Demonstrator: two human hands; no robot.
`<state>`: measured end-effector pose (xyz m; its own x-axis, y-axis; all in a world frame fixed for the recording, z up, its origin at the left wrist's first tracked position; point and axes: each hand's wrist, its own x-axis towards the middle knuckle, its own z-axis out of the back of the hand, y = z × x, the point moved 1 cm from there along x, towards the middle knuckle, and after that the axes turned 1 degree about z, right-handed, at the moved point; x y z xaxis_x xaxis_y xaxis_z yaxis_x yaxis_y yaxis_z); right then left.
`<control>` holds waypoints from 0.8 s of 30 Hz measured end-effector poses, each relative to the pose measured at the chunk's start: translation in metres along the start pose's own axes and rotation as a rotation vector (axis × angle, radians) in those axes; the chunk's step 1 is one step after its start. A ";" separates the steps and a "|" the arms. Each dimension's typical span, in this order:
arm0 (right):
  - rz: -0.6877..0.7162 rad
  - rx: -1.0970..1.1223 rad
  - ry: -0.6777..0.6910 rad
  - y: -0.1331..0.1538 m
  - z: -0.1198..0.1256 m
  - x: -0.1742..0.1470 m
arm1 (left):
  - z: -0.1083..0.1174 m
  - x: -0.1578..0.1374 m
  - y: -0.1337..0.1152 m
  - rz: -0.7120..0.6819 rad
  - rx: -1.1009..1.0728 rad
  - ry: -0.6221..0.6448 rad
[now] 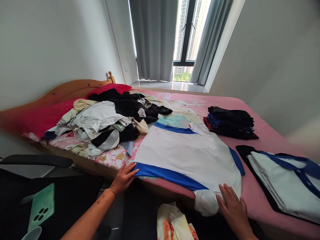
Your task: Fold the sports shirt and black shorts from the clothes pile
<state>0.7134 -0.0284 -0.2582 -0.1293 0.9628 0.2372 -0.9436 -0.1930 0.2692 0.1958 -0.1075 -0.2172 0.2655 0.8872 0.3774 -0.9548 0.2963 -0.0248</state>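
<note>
A white shirt point(175, 150) with blue side panels lies spread out, face down or up I cannot tell, across the near edge of the bed. My left hand point(125, 176) rests its outstretched fingers on the near left corner, where a blue panel ends. Fingers apart, my right hand point(232, 203) lies flat on the shirt's near right part, beside a white sleeve point(206, 201) that hangs over the bed edge. The other sleeve and the blue collar point(236, 160) are toward the right and far side. Neither hand grips the cloth visibly.
Loose clothes point(100, 116) are heaped on the bed's left. Folded dark clothes point(230, 123) and folded white-and-blue shirts point(285, 176) lie on the right. A black chair point(75, 190) with a green phone point(42, 206) stands at lower left. A plastic bag point(173, 223) is below the bed edge.
</note>
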 end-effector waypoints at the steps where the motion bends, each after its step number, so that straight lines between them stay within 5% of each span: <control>1: 0.012 0.004 0.020 -0.003 0.004 -0.003 | 0.002 0.001 0.003 -0.013 -0.012 0.030; 5: 0.075 0.031 0.009 -0.013 0.028 -0.022 | 0.002 0.004 0.014 0.010 -0.051 0.085; 9: 0.087 0.232 -0.022 -0.015 0.038 -0.044 | -0.010 0.006 0.018 0.023 -0.070 0.008; 16: -0.654 0.928 -0.144 -0.018 0.014 -0.052 | -0.016 0.010 0.010 0.032 -0.043 -0.053; 21: -0.664 1.324 0.076 -0.007 0.014 -0.042 | -0.015 0.012 0.006 0.034 -0.023 -0.064; 24: -0.667 1.342 0.219 -0.001 0.015 -0.047 | -0.017 0.011 0.002 0.049 -0.022 -0.075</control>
<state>0.7255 -0.0766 -0.2554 0.0418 0.9260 -0.3753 0.1072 0.3693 0.9231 0.1989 -0.0906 -0.2286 0.2073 0.8721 0.4433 -0.9630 0.2617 -0.0646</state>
